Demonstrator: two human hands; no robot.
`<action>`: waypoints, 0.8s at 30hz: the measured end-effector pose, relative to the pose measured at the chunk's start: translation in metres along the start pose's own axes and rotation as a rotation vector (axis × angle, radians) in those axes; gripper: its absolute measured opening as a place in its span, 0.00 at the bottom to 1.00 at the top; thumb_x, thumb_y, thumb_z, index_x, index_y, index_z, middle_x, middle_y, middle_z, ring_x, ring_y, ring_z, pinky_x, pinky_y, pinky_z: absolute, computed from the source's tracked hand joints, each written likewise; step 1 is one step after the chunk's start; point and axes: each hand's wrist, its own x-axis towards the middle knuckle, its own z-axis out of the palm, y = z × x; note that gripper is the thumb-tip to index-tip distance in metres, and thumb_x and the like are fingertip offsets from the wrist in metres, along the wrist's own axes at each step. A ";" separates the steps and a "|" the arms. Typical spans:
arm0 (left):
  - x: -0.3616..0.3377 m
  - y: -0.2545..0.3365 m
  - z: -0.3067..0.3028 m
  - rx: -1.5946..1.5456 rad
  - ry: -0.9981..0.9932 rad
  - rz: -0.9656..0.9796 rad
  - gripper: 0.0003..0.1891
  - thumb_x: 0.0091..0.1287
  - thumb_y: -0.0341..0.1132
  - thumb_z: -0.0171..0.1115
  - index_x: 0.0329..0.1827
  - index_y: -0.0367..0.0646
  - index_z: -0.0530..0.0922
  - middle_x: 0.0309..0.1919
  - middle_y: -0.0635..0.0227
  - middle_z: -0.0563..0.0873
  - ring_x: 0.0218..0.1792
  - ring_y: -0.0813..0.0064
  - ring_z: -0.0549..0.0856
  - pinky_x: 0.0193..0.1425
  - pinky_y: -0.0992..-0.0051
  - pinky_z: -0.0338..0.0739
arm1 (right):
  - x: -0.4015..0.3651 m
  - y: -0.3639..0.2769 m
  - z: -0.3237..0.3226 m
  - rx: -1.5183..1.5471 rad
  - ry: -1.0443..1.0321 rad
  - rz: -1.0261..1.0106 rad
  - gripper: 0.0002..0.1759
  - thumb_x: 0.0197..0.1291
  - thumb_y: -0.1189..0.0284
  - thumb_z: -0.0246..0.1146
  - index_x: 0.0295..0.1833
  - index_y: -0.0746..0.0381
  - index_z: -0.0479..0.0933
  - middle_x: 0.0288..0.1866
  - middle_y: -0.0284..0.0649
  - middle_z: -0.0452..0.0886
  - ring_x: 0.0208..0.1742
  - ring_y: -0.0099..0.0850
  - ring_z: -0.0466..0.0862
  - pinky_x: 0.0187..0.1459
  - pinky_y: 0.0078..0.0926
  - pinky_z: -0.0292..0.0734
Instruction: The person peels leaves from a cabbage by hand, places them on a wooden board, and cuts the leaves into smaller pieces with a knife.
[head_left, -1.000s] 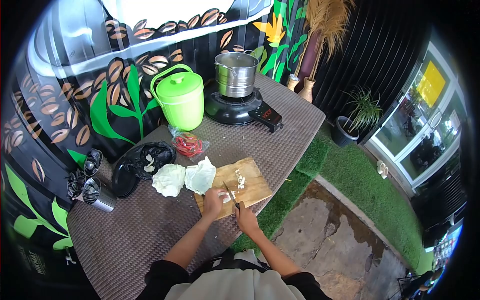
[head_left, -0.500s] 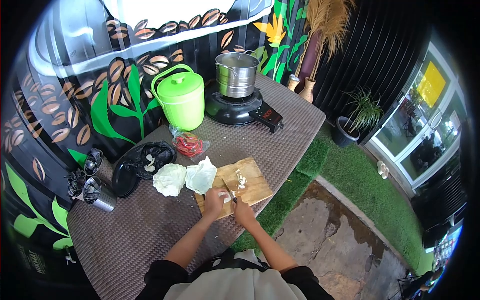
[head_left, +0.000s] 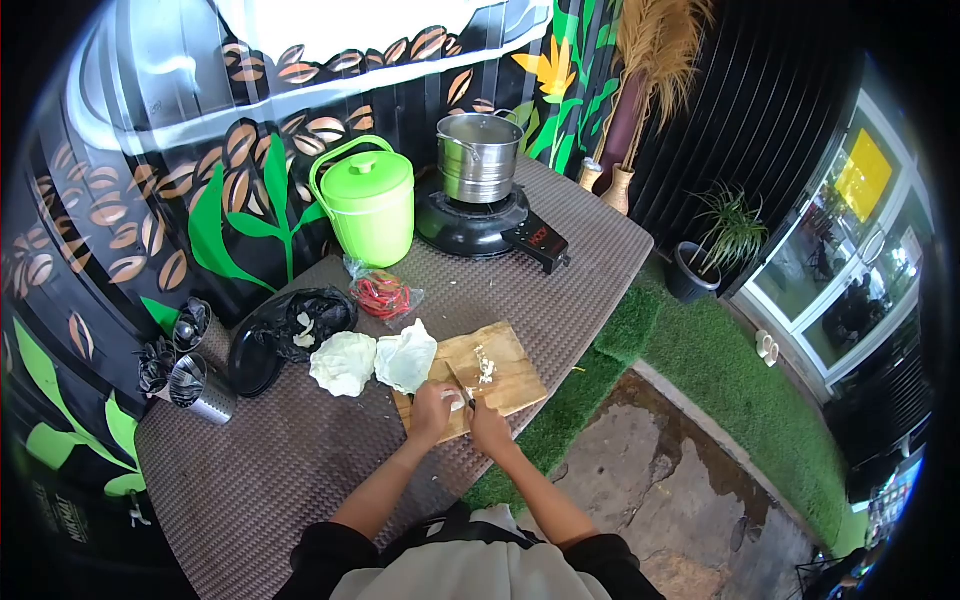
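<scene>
My left hand (head_left: 432,412) is closed over a pale cabbage piece (head_left: 457,401), pressing it to the wooden cutting board (head_left: 517,365). Gripped by its dark handle, a knife (head_left: 467,392) is in my right hand (head_left: 489,430), its blade beside that piece. Small chopped white bits (head_left: 486,366) lie on the board beyond the blade. Just left of the board rest a cabbage head (head_left: 343,364) and a loose cabbage leaf (head_left: 406,358).
Behind the board is a plastic bag of red chillies (head_left: 384,296). A green lidded bucket (head_left: 372,215) and a steel pot (head_left: 478,160) on a black portable stove (head_left: 468,232) stand farther back. At left are a black plastic bag (head_left: 325,318) and metal utensil holders (head_left: 205,390).
The whole view has shifted slightly. My hands stay at the same spot on the board, with the knife still against the cabbage piece.
</scene>
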 end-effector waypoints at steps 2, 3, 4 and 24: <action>-0.002 0.002 -0.001 0.054 0.006 0.030 0.08 0.53 0.30 0.70 0.35 0.38 0.85 0.33 0.50 0.84 0.39 0.50 0.82 0.45 0.61 0.75 | 0.009 0.003 -0.007 -0.019 -0.026 -0.022 0.21 0.69 0.56 0.48 0.52 0.64 0.66 0.41 0.61 0.81 0.48 0.58 0.81 0.49 0.55 0.75; -0.005 0.007 -0.004 0.115 0.005 0.057 0.09 0.54 0.32 0.69 0.37 0.39 0.85 0.34 0.50 0.83 0.41 0.50 0.82 0.45 0.60 0.74 | 0.011 0.005 -0.010 -0.024 -0.056 -0.035 0.21 0.69 0.56 0.48 0.52 0.64 0.66 0.41 0.61 0.81 0.48 0.58 0.81 0.49 0.55 0.75; -0.008 0.011 -0.006 0.177 0.003 0.083 0.10 0.56 0.33 0.69 0.39 0.39 0.85 0.36 0.49 0.82 0.42 0.50 0.81 0.45 0.59 0.74 | 0.012 0.007 -0.011 -0.029 -0.087 -0.047 0.21 0.69 0.56 0.48 0.53 0.64 0.66 0.41 0.61 0.81 0.48 0.58 0.81 0.50 0.55 0.74; -0.007 0.004 0.004 0.034 0.131 0.069 0.08 0.54 0.30 0.69 0.35 0.38 0.82 0.36 0.53 0.81 0.43 0.52 0.79 0.47 0.60 0.73 | -0.016 0.010 -0.003 0.003 -0.002 -0.067 0.18 0.69 0.60 0.50 0.52 0.65 0.65 0.38 0.64 0.80 0.44 0.61 0.81 0.46 0.57 0.74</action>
